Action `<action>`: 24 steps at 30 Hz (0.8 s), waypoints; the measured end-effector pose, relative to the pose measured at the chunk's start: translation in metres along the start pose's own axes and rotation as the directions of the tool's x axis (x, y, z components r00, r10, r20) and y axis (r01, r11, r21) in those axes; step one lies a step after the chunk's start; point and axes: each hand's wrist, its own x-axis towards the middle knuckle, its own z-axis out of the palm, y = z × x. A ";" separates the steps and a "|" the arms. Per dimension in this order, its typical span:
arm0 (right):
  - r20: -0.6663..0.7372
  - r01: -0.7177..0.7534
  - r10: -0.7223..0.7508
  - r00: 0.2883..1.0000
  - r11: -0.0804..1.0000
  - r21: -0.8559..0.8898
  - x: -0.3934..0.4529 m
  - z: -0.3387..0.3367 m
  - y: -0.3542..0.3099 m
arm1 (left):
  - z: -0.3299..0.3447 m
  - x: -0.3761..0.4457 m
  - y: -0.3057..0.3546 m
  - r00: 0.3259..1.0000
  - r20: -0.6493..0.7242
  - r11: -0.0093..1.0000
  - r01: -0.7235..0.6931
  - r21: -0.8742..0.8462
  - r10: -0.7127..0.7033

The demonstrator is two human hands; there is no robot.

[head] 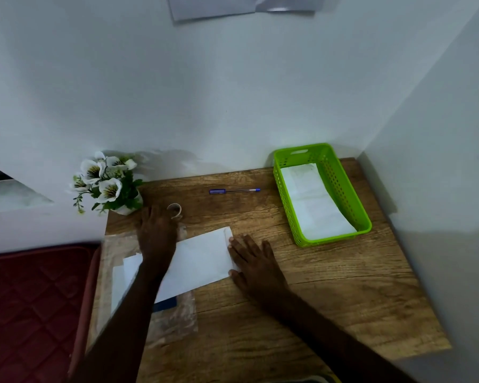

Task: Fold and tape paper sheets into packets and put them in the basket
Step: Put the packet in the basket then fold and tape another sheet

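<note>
Right hand [250, 258] lies flat, fingers spread, pinning the folded paper sheet [199, 261] mid-table; left hand [156, 228] reaches onto the tape roll [174, 210], grip unclear. Green basket [340, 189] far right holds packets [315, 203].

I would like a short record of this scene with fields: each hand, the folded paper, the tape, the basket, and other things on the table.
left hand: reaches to the tape roll, fingers at it; grip not clear
right hand: flat, fingers straight, pressing the right end of the folded paper
folded paper: lies on the wooden table, partly over a clear plastic sleeve
green basket: holds white paper packets
pen: lies behind the paper, untouched
flower pot: far left corner
</note>
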 end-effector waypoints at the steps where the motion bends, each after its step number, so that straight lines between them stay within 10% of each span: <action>1: 0.006 0.002 -0.002 1.000 1.000 0.004 0.001 -0.001 0.001 | 0.001 -0.002 0.000 1.000 -0.016 0.999 0.008 -0.040 -0.009; 9: -0.184 -0.056 0.125 0.975 0.938 0.342 0.017 -0.027 0.000 | -0.024 -0.035 0.033 0.999 -0.032 0.792 -0.007 -0.610 -0.017; 15: -0.100 -0.096 0.366 0.925 0.480 0.872 0.031 -0.076 -0.016 | -0.044 -0.056 0.061 0.966 0.260 0.504 0.231 -0.833 -0.013; 24: 0.154 -0.184 0.316 0.936 0.067 0.981 0.029 -0.090 -0.020 | -0.043 -0.068 0.070 0.956 0.290 0.360 0.255 -0.898 0.046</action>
